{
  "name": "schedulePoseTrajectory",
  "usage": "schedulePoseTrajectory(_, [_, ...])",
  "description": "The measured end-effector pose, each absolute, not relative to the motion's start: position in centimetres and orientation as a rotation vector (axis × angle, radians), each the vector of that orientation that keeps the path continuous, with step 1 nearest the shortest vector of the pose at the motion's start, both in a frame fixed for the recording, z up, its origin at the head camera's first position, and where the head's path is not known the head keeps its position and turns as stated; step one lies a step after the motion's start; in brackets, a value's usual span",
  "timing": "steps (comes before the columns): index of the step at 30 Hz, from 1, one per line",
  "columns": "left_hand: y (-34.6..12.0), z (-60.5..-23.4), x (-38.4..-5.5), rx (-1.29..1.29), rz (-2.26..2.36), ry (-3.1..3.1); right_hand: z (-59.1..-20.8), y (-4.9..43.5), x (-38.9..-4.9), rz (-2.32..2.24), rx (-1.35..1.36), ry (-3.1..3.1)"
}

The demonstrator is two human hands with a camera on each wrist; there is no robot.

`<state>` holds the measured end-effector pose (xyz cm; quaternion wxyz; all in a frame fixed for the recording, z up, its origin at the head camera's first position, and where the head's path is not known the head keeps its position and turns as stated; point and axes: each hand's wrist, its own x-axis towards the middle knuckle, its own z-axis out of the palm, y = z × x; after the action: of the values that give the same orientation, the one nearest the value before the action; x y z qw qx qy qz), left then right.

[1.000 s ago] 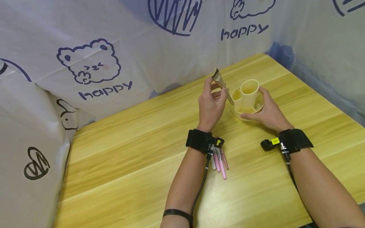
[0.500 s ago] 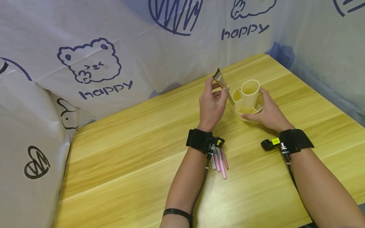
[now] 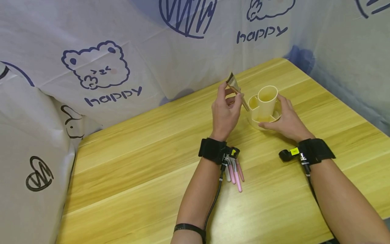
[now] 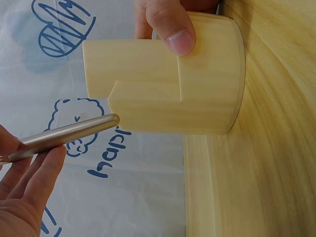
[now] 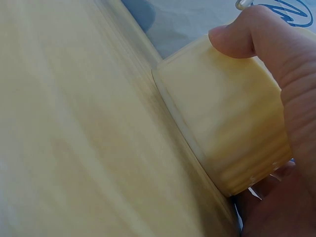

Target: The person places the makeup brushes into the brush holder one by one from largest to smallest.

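In my left hand point(image 3: 225, 115) is a makeup brush point(image 3: 234, 84) with a champagne-coloured handle, pinched between thumb and fingers. It slants with its head up. In the left wrist view, the rounded handle end point(image 4: 109, 120) overlaps the rim of a cream holder point(image 4: 163, 111) near its stepped edge. This holder point(image 3: 265, 107) stands upright on the table, with a tall round cup and lower compartments around it. My right hand point(image 3: 287, 120) grips its right side, thumb in front and fingers behind. The right wrist view shows the holder's base point(image 5: 190, 133) against the tabletop.
Several brushes point(image 3: 236, 174) with pink and pale handles lie on the wooden table point(image 3: 137, 162) beneath my left wrist, partly hidden by it. A white cloth point(image 3: 152, 67) with drawings hangs along the back and left edges. Cables run down both forearms.
Almost nothing differs. The brush and my left hand have shifted very slightly, and my right hand keeps its grip on the holder.
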<state>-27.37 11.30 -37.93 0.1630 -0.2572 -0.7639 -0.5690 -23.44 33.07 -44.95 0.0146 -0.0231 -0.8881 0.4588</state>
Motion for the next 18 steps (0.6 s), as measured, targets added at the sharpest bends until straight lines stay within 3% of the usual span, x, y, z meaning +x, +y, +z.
schedulePoseTrajectory(18, [11.23, -38.03, -27.50, -0.748, -1.618, -2.161, -44.96, 33.13, -23.53, 1.546, -0.054, -2.706])
